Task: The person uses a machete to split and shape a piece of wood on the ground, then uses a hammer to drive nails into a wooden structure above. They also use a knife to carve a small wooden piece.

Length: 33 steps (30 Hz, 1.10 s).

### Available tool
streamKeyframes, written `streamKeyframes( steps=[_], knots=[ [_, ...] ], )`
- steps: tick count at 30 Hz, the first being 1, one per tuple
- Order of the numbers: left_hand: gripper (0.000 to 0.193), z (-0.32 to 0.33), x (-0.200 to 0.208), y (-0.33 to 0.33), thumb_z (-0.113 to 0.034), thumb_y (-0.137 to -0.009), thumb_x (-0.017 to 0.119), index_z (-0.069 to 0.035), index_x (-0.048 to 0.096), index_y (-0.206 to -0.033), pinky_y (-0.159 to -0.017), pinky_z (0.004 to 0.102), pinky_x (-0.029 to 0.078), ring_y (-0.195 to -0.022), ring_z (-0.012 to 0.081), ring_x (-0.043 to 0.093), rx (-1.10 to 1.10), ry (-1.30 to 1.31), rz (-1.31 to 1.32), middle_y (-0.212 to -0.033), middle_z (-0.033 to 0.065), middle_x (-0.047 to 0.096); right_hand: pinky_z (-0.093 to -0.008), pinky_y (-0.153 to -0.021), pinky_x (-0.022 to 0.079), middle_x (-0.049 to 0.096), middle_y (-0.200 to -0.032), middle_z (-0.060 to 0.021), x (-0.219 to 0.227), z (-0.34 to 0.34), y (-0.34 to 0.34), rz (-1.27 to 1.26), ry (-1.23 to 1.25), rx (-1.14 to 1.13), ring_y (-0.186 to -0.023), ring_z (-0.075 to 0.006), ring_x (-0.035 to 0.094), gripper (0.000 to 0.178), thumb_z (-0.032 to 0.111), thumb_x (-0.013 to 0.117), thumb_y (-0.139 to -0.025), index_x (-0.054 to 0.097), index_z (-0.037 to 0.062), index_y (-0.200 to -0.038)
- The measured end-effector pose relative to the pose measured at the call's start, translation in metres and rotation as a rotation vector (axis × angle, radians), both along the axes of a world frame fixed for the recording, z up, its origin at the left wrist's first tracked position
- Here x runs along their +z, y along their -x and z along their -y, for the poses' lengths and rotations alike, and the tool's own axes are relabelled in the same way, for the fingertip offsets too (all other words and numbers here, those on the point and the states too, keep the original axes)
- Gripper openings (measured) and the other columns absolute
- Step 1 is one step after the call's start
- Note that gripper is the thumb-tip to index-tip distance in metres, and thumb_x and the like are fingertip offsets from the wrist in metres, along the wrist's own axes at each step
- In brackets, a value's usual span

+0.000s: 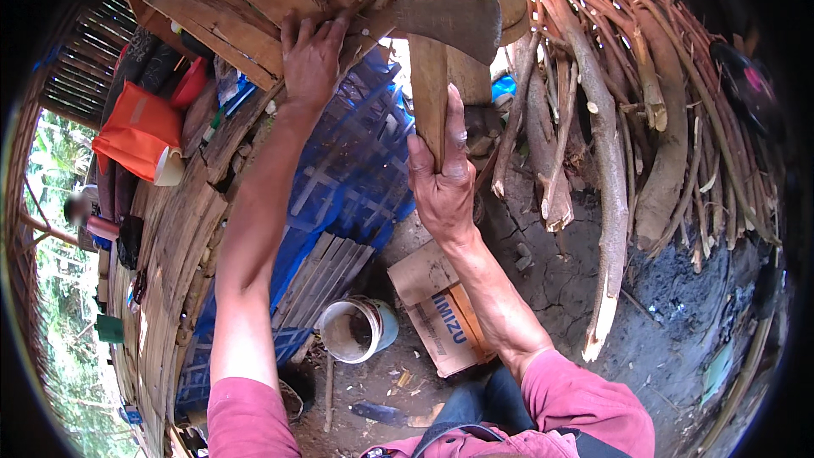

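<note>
My right hand [445, 191] is closed round the lower part of a hatchet's wooden handle, holding it upright in the upper middle. The hatchet [458, 24] has a dark, worn metal head with its broad edge to the right. At the upper left, my left hand [312, 68] has its fingers bent over the end of a wooden plank [199, 13]; its thumb is hidden. That plank is part of a rough wooden framework. A small pale nail head shows on the wood just right of my left fingers.
Firewood branches [606, 178] are stacked on the right. Blue tarpaulin [339, 170] hangs between my arms. Below are a bucket [386, 322], a cardboard box [432, 339] and a knife [381, 413] on the dirt floor. An orange bag [136, 131] hangs at left.
</note>
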<state>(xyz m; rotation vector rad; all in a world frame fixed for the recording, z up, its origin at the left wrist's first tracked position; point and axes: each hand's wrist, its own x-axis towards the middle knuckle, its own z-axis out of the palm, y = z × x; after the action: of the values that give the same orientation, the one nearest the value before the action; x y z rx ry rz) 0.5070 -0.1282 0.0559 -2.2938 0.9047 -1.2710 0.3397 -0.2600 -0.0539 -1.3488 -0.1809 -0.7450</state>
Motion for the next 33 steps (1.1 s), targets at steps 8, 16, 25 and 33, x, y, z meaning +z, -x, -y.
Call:
streamKeyframes(
  steps=[8,16,25,33],
  knots=[
    [0.042,-0.006,0.013,0.006,-0.016,-0.079,0.062,-0.011,0.052,-0.12,-0.111,0.0434,0.024,-0.122,0.0247,0.042,0.173,-0.251,0.013,-0.127,0.005,0.049,-0.0347,-0.087,0.049,0.043,-0.137,-0.0217,-0.011,0.003,0.008,-0.031,-0.041,0.027,-0.114,-0.0339,0.055,0.066,0.006,0.056,-0.09,0.019,0.0078,-0.146],
    [0.067,-0.017,0.026,0.016,-0.029,-0.068,0.074,-0.009,0.045,-0.126,-0.112,0.0482,0.019,-0.126,0.0225,0.039,0.142,-0.222,-0.087,-0.127,0.0043,0.049,-0.0358,-0.086,0.049,0.044,-0.134,-0.0259,-0.016,-0.009,-0.003,0.129,-0.07,-0.061,-0.112,-0.0363,0.056,0.063,0.006,0.057,-0.089,0.023,0.0024,-0.143],
    [0.072,-0.019,0.028,0.018,-0.038,-0.072,0.071,-0.014,0.041,-0.133,-0.112,0.0508,0.016,-0.126,0.0197,0.039,0.156,-0.297,-0.031,-0.128,0.0025,0.05,-0.0364,-0.078,0.052,0.05,-0.129,-0.0228,-0.004,-0.022,-0.04,0.034,0.12,-0.051,-0.1,-0.0325,0.06,0.065,0.009,0.055,-0.09,0.022,0.0103,-0.145],
    [0.034,-0.001,0.012,0.006,-0.038,-0.082,0.062,-0.021,0.064,-0.111,-0.111,0.0537,0.016,-0.123,0.0216,0.044,0.124,-0.105,-0.057,-0.116,0.0003,0.059,-0.0362,-0.09,0.047,0.04,-0.14,-0.0195,-0.009,-0.012,-0.015,-0.028,-0.091,0.055,-0.119,-0.0329,0.051,0.066,0.01,0.053,-0.092,0.016,0.0082,-0.146]
  ],
)
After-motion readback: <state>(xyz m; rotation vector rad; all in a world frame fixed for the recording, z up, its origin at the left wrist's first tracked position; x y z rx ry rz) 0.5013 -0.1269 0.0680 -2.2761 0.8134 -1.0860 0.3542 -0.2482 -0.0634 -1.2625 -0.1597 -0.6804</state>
